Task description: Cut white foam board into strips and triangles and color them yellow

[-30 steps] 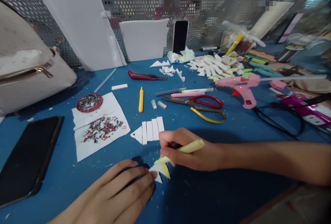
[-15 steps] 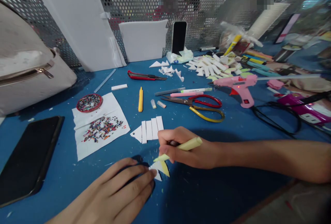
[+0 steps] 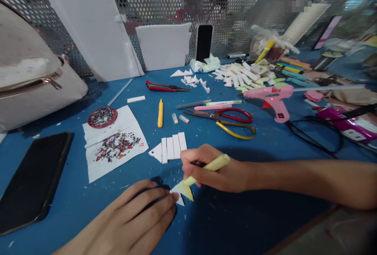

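My right hand [image 3: 210, 168] is closed around a pale yellow marker [image 3: 218, 163], gripped like a pen. Its tip meets a small notched white foam piece [image 3: 180, 189], shaped like a fish tail and partly coloured yellow. My left hand [image 3: 141, 215] lies on the table with its fingers stretched out, fingertips pressing on the foam piece's left edge; its thumb is hidden. Just above my hands sits a fish-shaped row of white foam: a pointed head [image 3: 156, 153] with an eye hole, then several strips [image 3: 173, 147]. The row's right end is close to my right knuckles.
Red-and-yellow-handled scissors [image 3: 219, 116], a yellow marker [image 3: 160, 113] and a red box cutter [image 3: 165, 86] lie beyond. A pink glue gun [image 3: 273, 98] with a black cord is on the right. Paper [image 3: 94, 172] with colourful beads and a black phone [image 3: 32, 180] lie left.
The marker tip has shifted slightly right across the foam piece, with the yellow pen standing a little steeper. My left hand stays in place.
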Demonstrator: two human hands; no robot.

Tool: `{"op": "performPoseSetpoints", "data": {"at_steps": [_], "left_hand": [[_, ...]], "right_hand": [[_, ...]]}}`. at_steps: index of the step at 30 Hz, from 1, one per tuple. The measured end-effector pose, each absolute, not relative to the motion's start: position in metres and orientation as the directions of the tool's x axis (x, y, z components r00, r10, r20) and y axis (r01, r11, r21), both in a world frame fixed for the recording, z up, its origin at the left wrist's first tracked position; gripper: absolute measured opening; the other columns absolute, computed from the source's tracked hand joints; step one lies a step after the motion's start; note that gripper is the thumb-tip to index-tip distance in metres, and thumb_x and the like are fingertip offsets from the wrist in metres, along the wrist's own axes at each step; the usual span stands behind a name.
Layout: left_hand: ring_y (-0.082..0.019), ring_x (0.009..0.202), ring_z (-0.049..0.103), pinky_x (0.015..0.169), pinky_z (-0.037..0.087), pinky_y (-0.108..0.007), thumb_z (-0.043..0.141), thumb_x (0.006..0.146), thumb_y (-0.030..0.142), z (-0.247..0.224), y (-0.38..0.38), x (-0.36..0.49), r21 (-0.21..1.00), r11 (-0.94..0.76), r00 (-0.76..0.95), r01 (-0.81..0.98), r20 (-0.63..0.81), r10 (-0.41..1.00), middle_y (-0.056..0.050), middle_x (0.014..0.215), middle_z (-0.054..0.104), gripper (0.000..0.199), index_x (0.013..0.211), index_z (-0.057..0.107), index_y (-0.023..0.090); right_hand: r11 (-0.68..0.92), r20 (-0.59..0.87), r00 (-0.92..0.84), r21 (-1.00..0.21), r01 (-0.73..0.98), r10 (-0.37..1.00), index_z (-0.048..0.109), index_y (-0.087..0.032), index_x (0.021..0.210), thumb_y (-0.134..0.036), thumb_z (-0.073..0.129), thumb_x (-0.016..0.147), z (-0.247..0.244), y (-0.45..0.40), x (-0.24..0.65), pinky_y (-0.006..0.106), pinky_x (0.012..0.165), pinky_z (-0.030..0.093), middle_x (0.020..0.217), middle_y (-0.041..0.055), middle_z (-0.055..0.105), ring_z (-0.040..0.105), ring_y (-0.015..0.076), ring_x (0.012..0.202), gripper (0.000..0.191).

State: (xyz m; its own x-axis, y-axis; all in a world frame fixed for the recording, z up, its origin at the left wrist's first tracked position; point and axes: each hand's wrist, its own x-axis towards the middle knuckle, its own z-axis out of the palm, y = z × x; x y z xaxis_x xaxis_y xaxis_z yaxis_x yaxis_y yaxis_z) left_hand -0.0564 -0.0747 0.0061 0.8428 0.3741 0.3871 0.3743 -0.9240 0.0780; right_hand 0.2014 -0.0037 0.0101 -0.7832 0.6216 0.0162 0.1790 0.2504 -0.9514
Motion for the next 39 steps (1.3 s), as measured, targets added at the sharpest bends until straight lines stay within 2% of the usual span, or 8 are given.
{"op": "performPoseSetpoints", "data": {"at_steps": [9,15,19,24,28,33,36,39], "left_hand": [[-0.018,0.117,0.063,0.125,0.024,-0.038,0.041,0.11,0.022,0.0104,-0.0711,-0.0619,-0.002,-0.946,0.89,0.325,0.339,0.305,-0.004,0.126,0.071,0.034,0.122,0.072,0.014],[-0.02,0.121,0.059,0.127,0.016,-0.04,0.041,0.11,0.025,0.0074,-0.0725,-0.0619,0.016,-0.942,0.896,0.336,0.302,0.325,-0.003,0.133,0.068,0.034,0.126,0.069,0.014],[-0.02,0.123,0.059,0.127,0.017,-0.041,0.043,0.11,0.025,0.0069,-0.0742,-0.0625,0.019,-0.942,0.899,0.335,0.294,0.326,-0.003,0.135,0.068,0.033,0.128,0.068,0.014],[-0.019,0.123,0.059,0.127,0.017,-0.04,0.041,0.11,0.024,0.0083,-0.0735,-0.0621,0.019,-0.941,0.889,0.338,0.32,0.326,-0.004,0.132,0.069,0.034,0.125,0.069,0.014],[-0.019,0.124,0.058,0.127,0.016,-0.039,0.04,0.11,0.026,0.0099,-0.0734,-0.0629,0.016,-0.943,0.9,0.332,0.293,0.322,-0.004,0.135,0.067,0.036,0.128,0.068,0.013],[-0.02,0.122,0.06,0.126,0.022,-0.039,0.043,0.109,0.025,0.0095,-0.0736,-0.0629,0.025,-0.943,0.892,0.333,0.314,0.324,-0.005,0.133,0.068,0.033,0.126,0.069,0.013],[-0.02,0.122,0.059,0.126,0.019,-0.039,0.04,0.11,0.024,0.0089,-0.0731,-0.062,0.041,-0.944,0.894,0.329,0.308,0.325,-0.005,0.133,0.068,0.035,0.127,0.069,0.013],[-0.019,0.122,0.06,0.127,0.017,-0.039,0.037,0.11,0.022,0.0082,-0.0731,-0.0617,0.047,-0.943,0.887,0.329,0.327,0.326,-0.005,0.131,0.069,0.037,0.124,0.07,0.012]], "right_hand": [[0.249,0.0,-0.806,-0.951,0.183,0.591,0.05,-0.017,0.07,-0.047,0.048,0.102,0.0112,-0.0034,0.201,0.021,0.05,0.033,0.061,-0.0021,0.053,0.046,0.0089,0.053,0.045],[0.284,0.035,-0.783,-0.941,0.183,0.621,0.051,-0.016,0.072,-0.045,0.051,0.101,0.0102,-0.0034,0.2003,0.022,0.053,0.035,0.062,-0.0022,0.053,0.048,0.0094,0.056,0.041],[0.24,0.011,-0.794,-0.956,0.171,0.608,0.051,-0.016,0.071,-0.048,0.047,0.103,0.0108,-0.0036,0.2,0.021,0.051,0.036,0.062,-0.0021,0.053,0.049,0.0094,0.055,0.045],[0.268,0.014,-0.793,-0.944,0.19,0.609,0.051,-0.016,0.07,-0.046,0.048,0.103,0.0112,-0.0033,0.1997,0.022,0.052,0.034,0.06,-0.0029,0.051,0.047,0.0087,0.054,0.046],[0.269,0.031,-0.765,-0.945,0.188,0.643,0.055,-0.015,0.074,-0.046,0.051,0.102,0.0102,-0.0033,0.1995,0.021,0.053,0.037,0.063,-0.0022,0.054,0.051,0.0098,0.057,0.041],[0.239,0.014,-0.793,-0.957,0.167,0.609,0.056,-0.015,0.072,-0.048,0.047,0.103,0.0105,-0.0036,0.1995,0.021,0.051,0.036,0.062,-0.0021,0.052,0.05,0.0094,0.055,0.046],[0.257,0.019,-0.769,-0.947,0.191,0.64,0.056,-0.014,0.074,-0.047,0.049,0.103,0.0112,-0.0036,0.1993,0.021,0.053,0.037,0.063,-0.0016,0.054,0.051,0.0095,0.057,0.044],[0.258,0.016,-0.798,-0.95,0.175,0.602,0.055,-0.015,0.071,-0.048,0.047,0.103,0.0108,-0.0034,0.1993,0.021,0.05,0.035,0.06,-0.0024,0.051,0.048,0.0089,0.054,0.047]]}}
